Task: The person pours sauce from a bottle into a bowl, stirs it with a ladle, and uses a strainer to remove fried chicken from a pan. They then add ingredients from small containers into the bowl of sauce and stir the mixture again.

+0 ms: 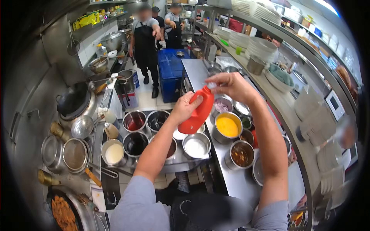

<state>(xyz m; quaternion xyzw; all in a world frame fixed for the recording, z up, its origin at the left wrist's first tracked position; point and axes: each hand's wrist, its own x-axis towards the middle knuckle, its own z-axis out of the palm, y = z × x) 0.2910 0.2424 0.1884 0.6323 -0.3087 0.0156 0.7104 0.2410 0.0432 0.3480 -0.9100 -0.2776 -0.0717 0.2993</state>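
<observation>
Mid-view, above the pots (197, 156) | bottle (198, 113): long axis 7-to-1 o'clock | my left grip (185, 109) wraps its handle at 10; my right grip (227, 82), nearer the neck, pinches the cap (211, 85) at 1.

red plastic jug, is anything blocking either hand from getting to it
Nothing visible blocks the left hand: it already grips the red plastic jug. The right hand has its fingers at the jug's mouth, where only a small pale piece, perhaps a cap, shows by the fingertips.
</observation>
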